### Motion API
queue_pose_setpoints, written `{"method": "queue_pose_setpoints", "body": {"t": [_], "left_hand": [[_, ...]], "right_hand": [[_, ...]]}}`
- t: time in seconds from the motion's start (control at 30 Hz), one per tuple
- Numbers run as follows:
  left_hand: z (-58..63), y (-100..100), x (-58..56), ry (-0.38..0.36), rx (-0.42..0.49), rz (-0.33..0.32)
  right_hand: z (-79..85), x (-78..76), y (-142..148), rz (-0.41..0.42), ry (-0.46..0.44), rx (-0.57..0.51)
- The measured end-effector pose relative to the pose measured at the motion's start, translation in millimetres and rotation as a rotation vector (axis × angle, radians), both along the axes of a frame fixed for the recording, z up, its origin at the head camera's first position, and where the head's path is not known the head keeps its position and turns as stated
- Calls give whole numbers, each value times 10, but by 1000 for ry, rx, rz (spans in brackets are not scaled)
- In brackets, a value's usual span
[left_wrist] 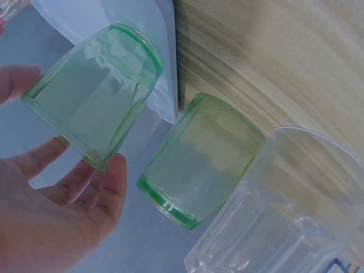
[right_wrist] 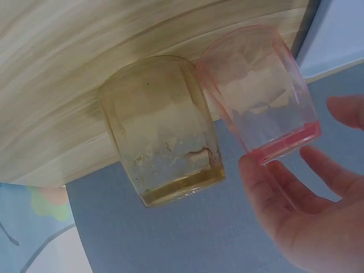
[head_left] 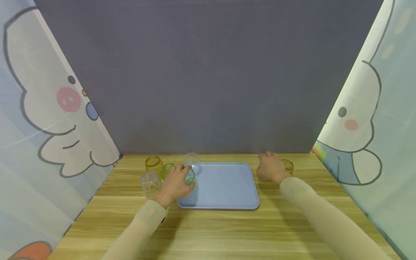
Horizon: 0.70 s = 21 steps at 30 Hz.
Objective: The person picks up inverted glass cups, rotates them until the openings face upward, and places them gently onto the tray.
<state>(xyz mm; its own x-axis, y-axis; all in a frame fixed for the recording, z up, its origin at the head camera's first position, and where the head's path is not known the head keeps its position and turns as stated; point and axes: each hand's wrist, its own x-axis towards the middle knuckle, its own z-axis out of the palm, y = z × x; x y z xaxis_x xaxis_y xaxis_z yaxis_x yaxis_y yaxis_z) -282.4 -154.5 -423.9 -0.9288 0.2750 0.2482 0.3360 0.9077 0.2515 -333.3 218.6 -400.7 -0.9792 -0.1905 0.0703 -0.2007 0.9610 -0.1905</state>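
Observation:
My left hand (head_left: 175,183) holds a green glass (left_wrist: 96,91) over the left edge of the blue tray (head_left: 224,186). Its thumb and fingertips are around the thick base, which faces up. Beside it, a second green glass (left_wrist: 202,162) stands upside down on the table, close to a clear glass (left_wrist: 284,205). On the right, my right hand (head_left: 271,168) is at an upside-down pink glass (right_wrist: 261,91). Its fingertips (right_wrist: 250,165) meet the base, while the thumb looks apart from it. The hand hides this glass in the head view.
An amber glass (right_wrist: 162,131) stands upside down right of the pink one. Left of the tray is a yellow glass (head_left: 154,164), and another clear glass (head_left: 191,159) stands by the tray's back left corner. A grey panel (head_left: 211,79) rises behind the wooden table (head_left: 221,234).

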Motion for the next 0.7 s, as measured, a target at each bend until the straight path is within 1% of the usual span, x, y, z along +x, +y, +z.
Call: {"method": "queue_pose_setpoints", "body": {"t": [0.13,0.37,0.57,0.7], "left_hand": [[0,1,-11,-13,6,2],[-2,13,-30,-3,0,-7],[-26,15,-54,3,-2,-10],[-31,17,-70,16,-8,-10]], "right_hand": [[-32,-16,22,-5,-2,7],[-61,-29,30,4,16,2],[-49,-23,40,32,29,1],[-40,-28,43,33,37,-5]]}}
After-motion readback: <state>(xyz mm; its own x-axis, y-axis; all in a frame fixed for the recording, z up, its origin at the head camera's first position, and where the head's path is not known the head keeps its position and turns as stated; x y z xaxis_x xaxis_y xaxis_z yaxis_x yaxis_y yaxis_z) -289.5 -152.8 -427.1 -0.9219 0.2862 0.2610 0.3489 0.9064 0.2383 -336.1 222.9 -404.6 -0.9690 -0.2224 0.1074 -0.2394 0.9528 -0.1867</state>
